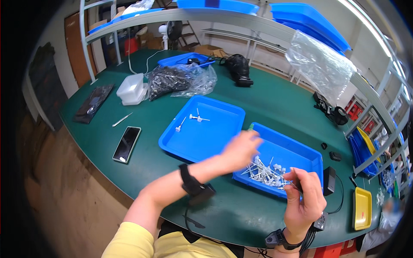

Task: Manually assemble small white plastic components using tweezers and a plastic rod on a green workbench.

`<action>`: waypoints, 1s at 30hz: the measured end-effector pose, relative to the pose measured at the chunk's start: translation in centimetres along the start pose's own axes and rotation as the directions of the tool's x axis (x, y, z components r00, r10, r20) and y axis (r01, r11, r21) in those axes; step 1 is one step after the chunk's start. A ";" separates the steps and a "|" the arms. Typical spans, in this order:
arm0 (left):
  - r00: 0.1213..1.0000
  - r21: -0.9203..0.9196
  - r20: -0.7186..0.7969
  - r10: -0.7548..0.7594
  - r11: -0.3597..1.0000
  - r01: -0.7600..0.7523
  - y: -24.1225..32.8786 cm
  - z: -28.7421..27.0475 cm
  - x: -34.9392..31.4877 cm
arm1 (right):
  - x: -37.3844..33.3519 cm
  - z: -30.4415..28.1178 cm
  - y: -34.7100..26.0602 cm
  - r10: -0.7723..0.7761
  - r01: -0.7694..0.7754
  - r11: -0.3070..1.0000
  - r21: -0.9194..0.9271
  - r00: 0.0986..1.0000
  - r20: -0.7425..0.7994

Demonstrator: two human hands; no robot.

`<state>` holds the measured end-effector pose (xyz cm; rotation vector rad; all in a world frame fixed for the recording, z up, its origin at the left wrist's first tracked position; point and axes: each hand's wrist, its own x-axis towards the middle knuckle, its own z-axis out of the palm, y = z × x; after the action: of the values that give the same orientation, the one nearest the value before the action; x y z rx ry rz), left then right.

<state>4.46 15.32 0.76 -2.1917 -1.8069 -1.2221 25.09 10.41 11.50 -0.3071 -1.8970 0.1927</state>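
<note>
My left hand is smeared by motion above the touching rims of two blue trays, so its fingers cannot be read. At the right tray's near edge, my right hand is closed in a pinch. Anything between those fingertips is too small to make out. Below and between my hands, a heap of thin metal rods with white plastic heads lies in the right blue tray. The left blue tray holds a few of the same parts toward its far side.
On the green table lie a phone, a white pen-like tool, white plastic containers and bags of dark parts. A black box with cables and a yellow tray are at right. An overhead shelf holds blue trays.
</note>
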 end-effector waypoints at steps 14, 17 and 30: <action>0.796 0.602 0.077 -0.600 0.664 0.443 -17.0 -4.3 -1.5 | -17.2 -1.6 0.3 0.272 -0.016 0.873 -0.488 0.845 0.460; 0.794 0.579 0.075 -0.603 0.675 0.458 -18.3 -3.5 -1.4 | -18.1 -1.3 0.5 0.207 0.032 0.859 -0.511 0.891 0.404; 0.941 0.024 -0.159 -0.299 0.952 0.306 -13.3 -5.5 -2.8 | -18.7 -1.0 1.5 0.161 0.010 0.927 -0.375 0.893 0.421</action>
<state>-9.70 14.49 -2.81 -1.7845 -2.1386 -1.3394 32.14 6.11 -5.41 -0.6389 -2.3821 -0.0529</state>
